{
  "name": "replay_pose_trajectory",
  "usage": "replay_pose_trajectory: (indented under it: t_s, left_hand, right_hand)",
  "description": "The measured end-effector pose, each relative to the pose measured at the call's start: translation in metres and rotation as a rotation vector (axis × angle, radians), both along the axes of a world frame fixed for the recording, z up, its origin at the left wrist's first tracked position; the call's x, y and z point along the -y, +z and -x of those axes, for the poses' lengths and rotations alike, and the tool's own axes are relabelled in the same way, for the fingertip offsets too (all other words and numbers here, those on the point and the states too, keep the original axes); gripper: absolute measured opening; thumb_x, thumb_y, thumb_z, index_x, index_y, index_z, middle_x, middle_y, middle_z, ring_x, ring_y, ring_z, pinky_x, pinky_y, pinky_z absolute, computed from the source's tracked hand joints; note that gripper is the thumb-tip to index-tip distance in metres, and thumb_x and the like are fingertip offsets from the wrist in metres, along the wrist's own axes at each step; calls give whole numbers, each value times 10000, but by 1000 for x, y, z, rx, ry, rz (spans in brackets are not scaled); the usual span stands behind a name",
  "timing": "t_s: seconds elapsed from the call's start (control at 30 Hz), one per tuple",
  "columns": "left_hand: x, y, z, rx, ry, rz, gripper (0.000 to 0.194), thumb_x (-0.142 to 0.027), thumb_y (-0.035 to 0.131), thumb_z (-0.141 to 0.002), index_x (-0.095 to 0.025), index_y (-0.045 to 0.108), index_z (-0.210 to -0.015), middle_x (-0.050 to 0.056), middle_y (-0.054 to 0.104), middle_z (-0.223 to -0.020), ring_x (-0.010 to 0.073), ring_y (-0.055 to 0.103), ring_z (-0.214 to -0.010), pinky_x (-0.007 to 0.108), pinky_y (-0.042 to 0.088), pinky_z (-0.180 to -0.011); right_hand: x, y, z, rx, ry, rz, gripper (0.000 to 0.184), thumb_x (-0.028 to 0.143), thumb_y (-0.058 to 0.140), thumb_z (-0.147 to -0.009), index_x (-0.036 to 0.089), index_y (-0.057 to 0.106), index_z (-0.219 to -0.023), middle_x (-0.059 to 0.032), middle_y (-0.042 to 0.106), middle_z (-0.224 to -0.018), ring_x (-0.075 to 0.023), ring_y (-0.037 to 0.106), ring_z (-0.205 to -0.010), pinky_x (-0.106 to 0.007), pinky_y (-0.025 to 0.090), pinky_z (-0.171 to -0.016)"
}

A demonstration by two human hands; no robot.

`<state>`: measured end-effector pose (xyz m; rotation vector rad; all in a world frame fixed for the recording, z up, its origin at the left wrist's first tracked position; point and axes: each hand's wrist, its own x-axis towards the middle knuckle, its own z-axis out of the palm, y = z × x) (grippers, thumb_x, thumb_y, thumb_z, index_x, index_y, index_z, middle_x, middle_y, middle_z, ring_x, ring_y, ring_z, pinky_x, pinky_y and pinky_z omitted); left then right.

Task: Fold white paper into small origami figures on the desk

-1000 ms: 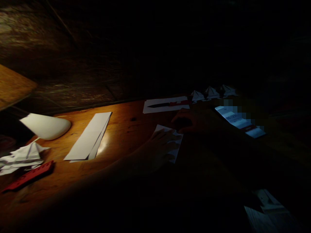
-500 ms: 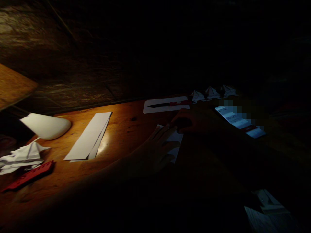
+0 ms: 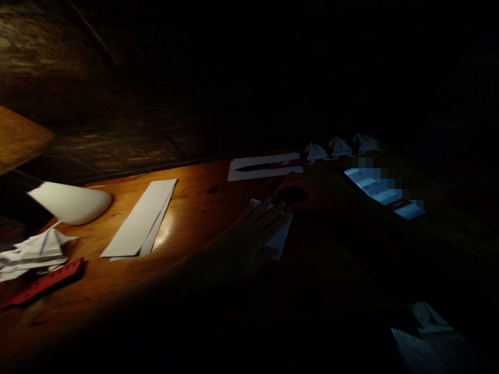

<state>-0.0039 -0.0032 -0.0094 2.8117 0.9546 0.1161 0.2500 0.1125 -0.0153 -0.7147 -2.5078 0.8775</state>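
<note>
A folded white sheet of paper (image 3: 281, 238) lies on the dim middle of the wooden table. My left hand (image 3: 249, 234) rests flat across it, palm down and fingers stretched out. At the sheet's far edge, my right hand (image 3: 298, 192) is curled, its thumb and fingers closed at the paper's top corner; deep shadow hides the exact grip. Just beyond the hands, a knife (image 3: 268, 165) with a red handle and dark blade lies on a small stack of white paper (image 3: 249, 175).
Paper strips (image 3: 142, 221) lie to the left, near a white lampshade-like object (image 3: 74, 202), crumpled folded paper (image 3: 41, 249) and a red handle-like piece (image 3: 49, 283). Several folded paper shapes (image 3: 339, 146) line the back right, near a lit phone (image 3: 384, 192). Printed paper (image 3: 432, 332) shows lower right.
The left hand's fingers have shifted slightly over the sheet, closer to the right hand. The right hand stays at the far edge. The whole view has moved slightly.
</note>
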Motion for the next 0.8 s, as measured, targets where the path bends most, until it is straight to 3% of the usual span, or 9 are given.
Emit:
replay_pose_trajectory:
  t_s: [0.1, 0.3, 0.47, 0.67, 0.8]
  left_hand:
    - [-1, 0, -1, -6, 7, 1, 763, -304, 528, -1016, -218, 147, -1672, 106, 184, -1753, 375, 102, -1620, 660, 143, -1291]
    - [-2, 3, -1, -40, 63, 23, 740, -345, 561, -998, -284, 231, -1657, 71, 242, -1740, 495, 84, -1590, 802, 123, -1216]
    - [-2, 4, 1, -37, 83, -3, 770, -366, 615, -969, -331, 258, -1651, 42, 254, -1738, 548, 34, -1574, 861, 78, -1174]
    - [0, 5, 1, -47, 104, -2, 789, -369, 643, -955, -357, 268, -1649, 30, 239, -1743, 558, -7, -1572, 876, 87, -1160]
    - [-1, 4, 1, -12, 51, -34, 728, -358, 596, -983, -266, 294, -1639, 86, 242, -1739, 451, 50, -1612, 744, 119, -1256]
  right_hand:
    - [2, 2, 1, 7, -5, 10, 400, 346, 751, -875, 210, 690, -1246, -97, 644, -1242, -275, 622, -1168, -444, 477, -1026]
    - [1, 1, -1, 0, -18, -6, 415, 359, 757, -858, 247, 683, -1250, -88, 639, -1243, -286, 614, -1179, -468, 479, -1043]
    - [0, 1, -2, 8, -2, -10, 385, 367, 734, -879, 249, 681, -1242, -88, 642, -1245, -283, 620, -1175, -470, 478, -1048]
    - [2, 0, -2, -5, -7, -7, 378, 363, 739, -879, 251, 678, -1235, -80, 646, -1219, -267, 628, -1147, -454, 491, -1026]
    - [3, 3, -1, 5, -11, -1, 383, 360, 738, -883, 240, 682, -1243, -88, 642, -1244, -273, 624, -1178, -464, 482, -1045]
